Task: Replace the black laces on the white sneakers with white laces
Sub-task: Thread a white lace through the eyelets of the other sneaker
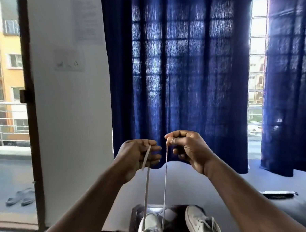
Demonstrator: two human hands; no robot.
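A single view is given, taken from the person's head and directed forward across the room more than down, so that the blue curtain (178, 70) is met square-on in the upper middle. The left hand (139, 158) and right hand (188, 149) are seen near, in the lower centre, and the white sneakers (202, 221) are cut off by the bottom edge.

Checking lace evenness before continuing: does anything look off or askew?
Slightly: the left hand pinches the white lace with a spare tail drooping past the fingers, while the right hand holds the other end near its tip, so the ends look uneven. Nothing else stands out.
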